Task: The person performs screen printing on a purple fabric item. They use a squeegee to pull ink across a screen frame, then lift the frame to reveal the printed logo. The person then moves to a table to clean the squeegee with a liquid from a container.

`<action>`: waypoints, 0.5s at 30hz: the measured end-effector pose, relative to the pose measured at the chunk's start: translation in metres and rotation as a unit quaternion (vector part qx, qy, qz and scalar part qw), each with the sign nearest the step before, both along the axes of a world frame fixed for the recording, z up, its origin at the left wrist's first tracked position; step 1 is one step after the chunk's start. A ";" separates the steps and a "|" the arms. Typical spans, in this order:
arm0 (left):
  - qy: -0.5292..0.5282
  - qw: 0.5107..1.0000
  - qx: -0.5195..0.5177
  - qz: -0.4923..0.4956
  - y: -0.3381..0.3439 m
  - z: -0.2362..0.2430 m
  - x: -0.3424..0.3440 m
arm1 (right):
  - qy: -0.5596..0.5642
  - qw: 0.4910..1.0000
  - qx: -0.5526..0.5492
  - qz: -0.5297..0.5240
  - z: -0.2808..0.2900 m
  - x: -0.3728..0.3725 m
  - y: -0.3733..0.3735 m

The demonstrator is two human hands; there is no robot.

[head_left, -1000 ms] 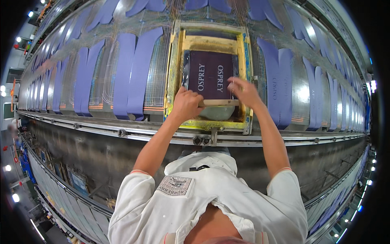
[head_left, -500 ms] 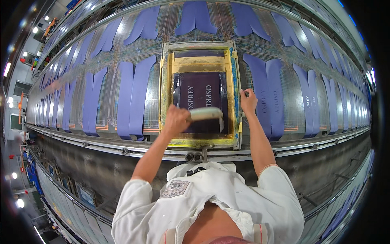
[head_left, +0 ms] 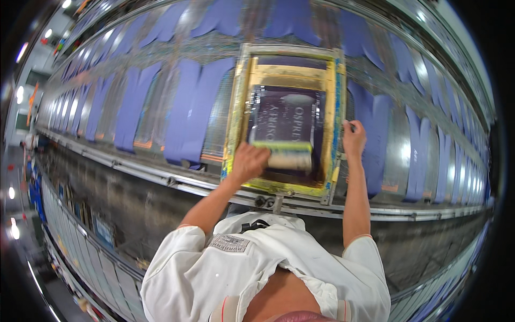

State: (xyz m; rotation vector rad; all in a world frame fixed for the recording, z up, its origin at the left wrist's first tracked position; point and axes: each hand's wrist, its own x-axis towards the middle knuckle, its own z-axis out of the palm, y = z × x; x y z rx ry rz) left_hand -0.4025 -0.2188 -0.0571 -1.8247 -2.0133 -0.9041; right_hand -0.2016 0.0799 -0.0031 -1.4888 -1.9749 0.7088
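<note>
A screen-printing frame (head_left: pixel 339 80) with a yellow-taped border lies on the long table in front of me. Its dark purple mesh (head_left: pixel 316 119) carries pale lettering and a whitish smear near the top. My left hand (head_left: pixel 250 162) is closed around the left end of a squeegee (head_left: pixel 290 158), a wide tool with a yellow-green upper edge and a pale body. The squeegee lies crosswise over the lower part of the mesh, slightly blurred. At the frame's right outer side, my right hand (head_left: pixel 354 140) is closed, with a small dark bit showing at its fingertips.
Purple-blue cut fabric pieces (head_left: pixel 189 115) lie in two rows along the table, left and right of the frame. Some on the right bear lettering. A metal rail (head_left: pixel 155 176) runs along the near edge. Behind me stands another long table (head_left: pixel 102 255).
The squeegee has gone from a blurred tilt above the mesh to lying crosswise low on it. A whitish smear now shows near the mesh's top. My view has turned; my right hand stays beside the frame.
</note>
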 end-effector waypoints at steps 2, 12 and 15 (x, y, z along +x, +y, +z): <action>-0.007 0.999 -0.042 -0.001 -0.067 0.038 0.013 | 0.013 1.000 0.019 0.016 0.010 -0.016 -0.023; -0.033 0.974 -0.176 0.140 -0.396 0.036 -0.269 | 0.116 0.990 0.008 0.078 -0.039 -0.328 -0.367; -0.089 0.955 -0.144 0.245 -0.455 0.037 -0.340 | 0.107 0.993 0.004 0.058 -0.066 -0.400 -0.424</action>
